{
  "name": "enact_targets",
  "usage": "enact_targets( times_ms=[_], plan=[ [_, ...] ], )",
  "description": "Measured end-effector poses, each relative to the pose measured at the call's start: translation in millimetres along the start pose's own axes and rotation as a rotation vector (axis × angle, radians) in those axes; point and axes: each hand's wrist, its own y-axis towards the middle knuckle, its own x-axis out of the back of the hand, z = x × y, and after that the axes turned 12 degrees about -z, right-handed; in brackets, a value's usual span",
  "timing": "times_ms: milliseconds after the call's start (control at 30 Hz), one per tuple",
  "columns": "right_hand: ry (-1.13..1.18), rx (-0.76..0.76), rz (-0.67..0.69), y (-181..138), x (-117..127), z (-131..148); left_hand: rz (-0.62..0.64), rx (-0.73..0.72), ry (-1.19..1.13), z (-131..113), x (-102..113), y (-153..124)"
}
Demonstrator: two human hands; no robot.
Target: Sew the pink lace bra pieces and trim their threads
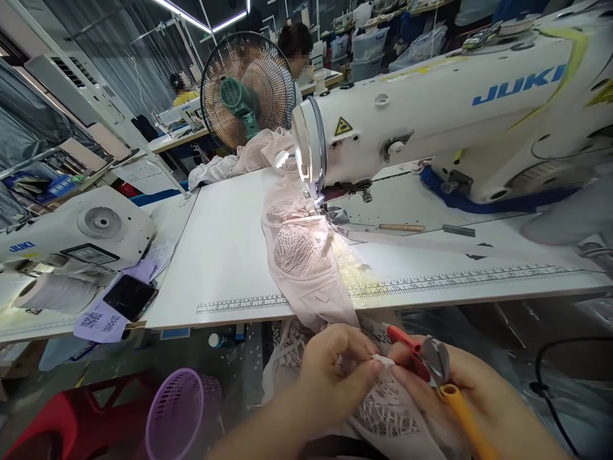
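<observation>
Over my lap, below the table's front edge, hangs a pale pink lace bra (390,409). My left hand (335,377) pinches a small edge of it between thumb and fingertips. Close beside, my right hand (460,390) grips the same edge with thumb and finger. Tucked in that right hand is a pair of scissors (435,361) with red and orange handle parts and grey blades. A connected lace bra piece (304,249) lies on the white table and runs under the sewing machine's needle area (320,203). My fingers partly hide the pinched edge.
The white sewing machine (431,96) stands over the table (230,243), with a wooden-handled tool (402,227) beside it. Left are another machine (96,223), a thread cone (55,294) and a phone (130,297). A fan (248,89), purple basket (175,415) and co-workers surround the station.
</observation>
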Motion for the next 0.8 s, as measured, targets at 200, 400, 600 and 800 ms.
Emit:
enact_targets(
  times_ms=[200,400,600,800],
  plan=[
    [0.042,0.086,0.021,8.5,0.4,10.5,0.013,0.156,0.064,-1.8,2.6,-0.5],
    [-0.004,0.132,0.015,9.1,0.1,9.2,0.032,0.077,0.058,-1.6,0.3,1.6],
    [-0.041,0.093,0.037,6.7,-1.3,7.3,-0.001,0.109,-0.023,0.9,-4.4,-1.2],
    [-0.048,0.102,0.018,10.3,-2.1,6.4,-0.071,0.1,-0.045,3.3,-3.8,-1.8]
  ],
)
